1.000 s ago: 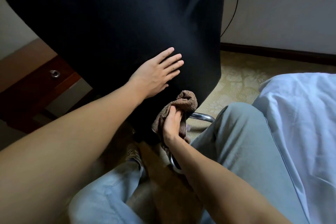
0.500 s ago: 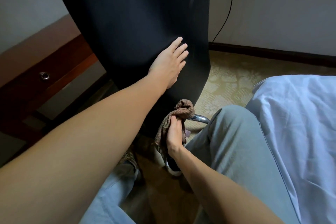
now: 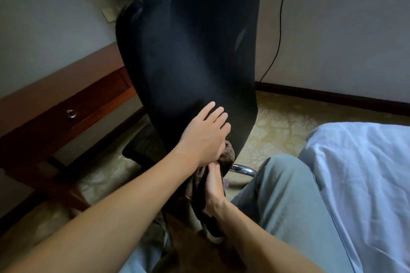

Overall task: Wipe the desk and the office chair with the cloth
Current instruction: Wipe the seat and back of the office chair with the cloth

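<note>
The black office chair (image 3: pixel 195 51) fills the middle of the view with its backrest turned toward me. My left hand (image 3: pixel 206 135) lies flat on the lower part of the backrest, fingers straight. Just below it my right hand (image 3: pixel 214 186) grips the brown cloth (image 3: pixel 227 154) and holds it against the bottom edge of the backrest; most of the cloth hangs under the hand, partly hidden. The dark wooden desk (image 3: pixel 55 104) with a drawer and a ring pull (image 3: pixel 71 113) stands at the left against the wall.
A bed with a pale blue sheet (image 3: pixel 363 179) is at the right, next to my knee in grey trousers (image 3: pixel 286 195). The chair's chrome base (image 3: pixel 243 169) shows above the patterned carpet (image 3: pixel 286 126). A black cable (image 3: pixel 280 29) hangs down the wall.
The view has tilted up and the chair's whole backrest now shows. My left hand has slid lower on the backrest, down to just above the right hand and cloth.
</note>
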### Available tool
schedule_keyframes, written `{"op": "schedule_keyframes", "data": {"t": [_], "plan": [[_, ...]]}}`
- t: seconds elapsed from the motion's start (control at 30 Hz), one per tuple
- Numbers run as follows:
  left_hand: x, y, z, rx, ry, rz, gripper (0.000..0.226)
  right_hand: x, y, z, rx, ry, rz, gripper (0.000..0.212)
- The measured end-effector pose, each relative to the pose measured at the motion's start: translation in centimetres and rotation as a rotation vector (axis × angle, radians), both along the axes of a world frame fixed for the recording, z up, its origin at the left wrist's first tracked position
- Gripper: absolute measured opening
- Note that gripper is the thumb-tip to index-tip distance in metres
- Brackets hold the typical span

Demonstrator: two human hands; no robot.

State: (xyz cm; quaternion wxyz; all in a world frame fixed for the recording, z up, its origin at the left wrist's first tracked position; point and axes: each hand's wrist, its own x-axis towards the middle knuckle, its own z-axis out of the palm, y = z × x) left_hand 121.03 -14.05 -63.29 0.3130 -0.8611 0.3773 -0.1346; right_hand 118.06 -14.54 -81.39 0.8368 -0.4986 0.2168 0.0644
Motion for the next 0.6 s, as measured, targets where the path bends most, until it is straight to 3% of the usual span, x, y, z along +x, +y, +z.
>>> {"op": "schedule_keyframes", "data": {"t": [0.1, 0.23, 0.4, 0.5, 0.6], "plan": [[-1.4, 2.4, -0.1, -0.016, -0.017, -0.023, 0.058, 0.1, 0.0, 1.9, 0.128, 0.022, -0.057, 0.065], [-3.0, 4.3, 0.2, -0.041, -0.038, -0.037, 0.058, 0.1, -0.7, 4.5, -0.058, -0.106, -0.050, 0.024], [-4.0, 5.6, 2.1, -0.097, -0.096, -0.049, 0.055, 0.7, -1.2, 8.2, -0.047, -0.232, -0.085, 0.041], [-4.6, 6.5, 3.0, -0.109, -0.125, -0.054, 0.058, 0.5, -1.7, 10.1, -0.108, -0.349, -0.086, 0.022], [-5.1, 6.8, 4.2, -0.132, -0.158, -0.077, 0.061, 0.7, -2.3, 11.7, -0.148, -0.421, -0.095, 0.021]]}}
